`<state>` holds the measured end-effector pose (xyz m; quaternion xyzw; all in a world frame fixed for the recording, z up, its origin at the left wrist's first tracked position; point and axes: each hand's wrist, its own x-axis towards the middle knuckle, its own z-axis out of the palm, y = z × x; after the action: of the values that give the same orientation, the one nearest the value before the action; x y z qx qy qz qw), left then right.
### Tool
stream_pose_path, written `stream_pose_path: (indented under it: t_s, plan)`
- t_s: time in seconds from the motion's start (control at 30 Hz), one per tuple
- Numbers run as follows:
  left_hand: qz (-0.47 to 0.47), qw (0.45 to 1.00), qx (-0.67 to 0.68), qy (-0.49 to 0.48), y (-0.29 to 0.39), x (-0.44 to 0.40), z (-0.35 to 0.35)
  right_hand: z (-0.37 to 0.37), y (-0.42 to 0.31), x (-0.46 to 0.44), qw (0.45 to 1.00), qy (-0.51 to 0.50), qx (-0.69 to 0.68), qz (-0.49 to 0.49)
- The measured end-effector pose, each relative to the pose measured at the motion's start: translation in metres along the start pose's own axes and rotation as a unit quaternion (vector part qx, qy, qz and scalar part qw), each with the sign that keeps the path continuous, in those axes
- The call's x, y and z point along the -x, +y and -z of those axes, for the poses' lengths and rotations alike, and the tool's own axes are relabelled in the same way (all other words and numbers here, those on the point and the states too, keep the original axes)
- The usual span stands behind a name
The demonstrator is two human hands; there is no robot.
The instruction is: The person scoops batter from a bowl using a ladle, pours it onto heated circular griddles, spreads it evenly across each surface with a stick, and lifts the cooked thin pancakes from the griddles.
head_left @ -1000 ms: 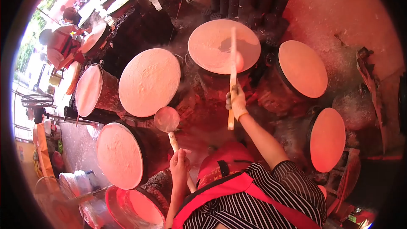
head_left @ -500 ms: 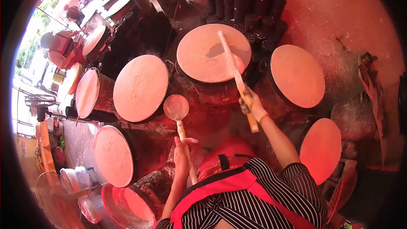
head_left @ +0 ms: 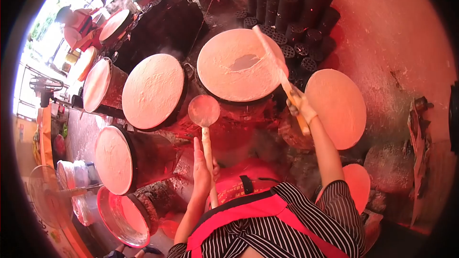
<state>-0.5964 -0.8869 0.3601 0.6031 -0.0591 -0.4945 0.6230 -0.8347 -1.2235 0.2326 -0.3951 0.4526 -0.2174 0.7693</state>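
My right hand point(head_left: 302, 105) is closed round the yellow grip of a flat stick point(head_left: 270, 53), whose far part lies over the round griddle point(head_left: 224, 98) ahead; I judge it light and stiff, best held at that grip. My left hand point(head_left: 202, 176) loosely holds the ladle point(head_left: 204, 111) by its handle, one finger straight; its bowl end likely weighs more. The batter point(head_left: 229, 80) on that griddle looks soft, sticky and easily torn, with a bare patch near the middle; only a tool suits it. More coated griddles stand around me. Beyond, black cylinders point(head_left: 287, 12) are stacked beside the wall point(head_left: 382, 33), a basin point(head_left: 108, 212) sits lower left, and another person point(head_left: 76, 27) is at a farther griddle.
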Motion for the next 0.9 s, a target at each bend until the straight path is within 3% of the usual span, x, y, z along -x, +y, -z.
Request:
stream_pose_path:
  t_s: [0.07, 0.13, 0.2, 0.3, 0.33, 0.37, 0.47, 0.57, 0.67, 0.73, 0.8, 0.83, 0.9]
  plan:
    - [0.027, 0.999, -0.004, -0.020, 0.002, -0.008, 0.006, -0.042, -0.009, -0.017, 0.997, 0.079, 0.017, 0.000]
    - [0.042, 0.996, -0.002, -0.075, 0.008, -0.019, 0.014, -0.072, 0.000, -0.021, 0.996, 0.045, 0.078, -0.017]
    - [0.036, 0.997, -0.003, -0.066, 0.019, -0.023, 0.018, -0.079, 0.013, -0.021, 0.947, 0.045, 0.298, 0.114]
    - [0.067, 0.992, 0.078, -0.072, 0.029, -0.028, 0.038, -0.075, 0.030, -0.007, 0.971, 0.152, 0.106, 0.149]
    - [0.075, 0.990, 0.091, -0.079, 0.030, -0.029, 0.044, -0.083, 0.036, 0.002, 0.967, 0.205, -0.020, 0.153]
    - [0.083, 0.987, 0.103, -0.087, 0.030, -0.031, 0.048, -0.101, 0.041, 0.000, 0.955, 0.250, -0.138, 0.082]
    - [0.113, 0.981, 0.117, -0.103, 0.030, -0.037, 0.056, -0.172, 0.068, -0.003, 0.972, 0.207, -0.042, 0.105]
    - [0.123, 0.979, 0.126, -0.100, 0.024, -0.044, 0.062, -0.197, 0.046, 0.004, 0.997, 0.066, -0.016, 0.034]
    - [0.121, 0.984, 0.103, -0.084, 0.026, -0.046, 0.074, -0.160, 0.055, 0.015, 0.978, 0.182, -0.002, 0.097]
    - [0.113, 0.987, 0.087, -0.070, 0.026, -0.047, 0.079, -0.157, 0.077, 0.026, 0.940, 0.281, -0.123, 0.150]
    - [0.106, 0.991, 0.065, -0.058, 0.025, -0.047, 0.083, -0.170, 0.096, 0.027, 0.955, 0.242, -0.167, 0.045]
    - [0.107, 0.990, 0.063, -0.065, 0.024, -0.049, 0.086, -0.186, 0.113, 0.028, 0.971, 0.197, -0.087, 0.107]
    - [0.112, 0.989, 0.057, -0.078, 0.018, -0.050, 0.092, -0.197, 0.101, 0.019, 0.984, 0.157, -0.028, 0.074]
